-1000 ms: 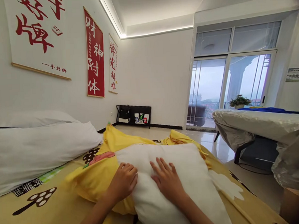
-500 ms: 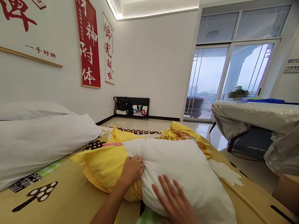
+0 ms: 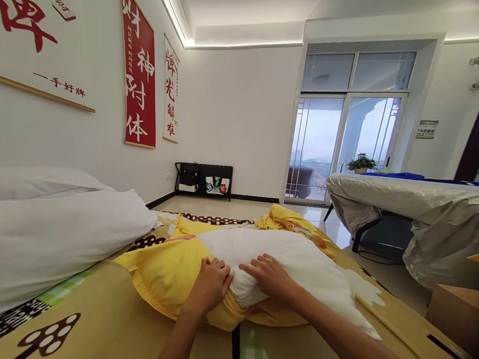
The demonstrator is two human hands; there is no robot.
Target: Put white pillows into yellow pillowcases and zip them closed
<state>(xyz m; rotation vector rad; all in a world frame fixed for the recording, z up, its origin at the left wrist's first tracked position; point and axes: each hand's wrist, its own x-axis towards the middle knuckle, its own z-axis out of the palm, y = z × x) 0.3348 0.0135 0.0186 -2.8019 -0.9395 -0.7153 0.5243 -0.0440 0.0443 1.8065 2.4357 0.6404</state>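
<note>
A white pillow (image 3: 303,256) lies in front of me, its left part inside a yellow pillowcase (image 3: 164,274). My left hand (image 3: 213,282) is closed on the pillowcase edge where yellow meets white. Just to its right, my right hand (image 3: 266,274) has its fingers curled into the white pillow, and the fabric bunches up between the two hands. Some yellow cloth shows beneath the pillow's near side. Both sets of fingertips are partly hidden in the fabric.
The patterned bedsheet (image 3: 110,315) spreads under everything. Large white pillows (image 3: 65,231) lie at the left by the wall. Crumpled yellow cloth (image 3: 290,219) is beyond the pillow. A plastic-covered table (image 3: 385,193) and a cardboard box (image 3: 463,312) stand to the right.
My right hand has gone from lying spread flat on the pillow to gripping it, nearer my left hand. The pillow's near side has lifted and folded. The view has shifted right.
</note>
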